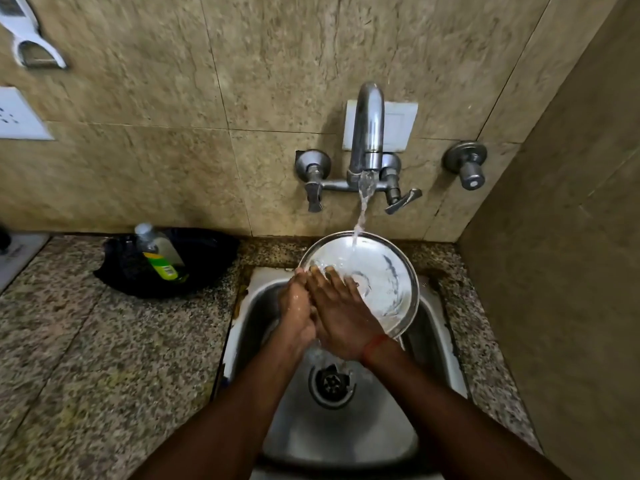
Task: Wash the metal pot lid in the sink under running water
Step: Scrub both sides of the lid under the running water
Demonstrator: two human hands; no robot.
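Observation:
A round metal pot lid is tilted over the steel sink, its inner face toward me and wet. Water from the wall tap falls onto the lid's upper part. My left hand grips the lid's left edge, with fingers curled over the rim. My right hand lies flat on the lid's inner face, fingers straight and spread, partly overlapping the left hand. A red thread circles my right wrist.
A black pan on the granite counter at the left holds a dish-soap bottle. The sink drain sits below my hands. Tap levers flank the spout. A tiled side wall stands close on the right.

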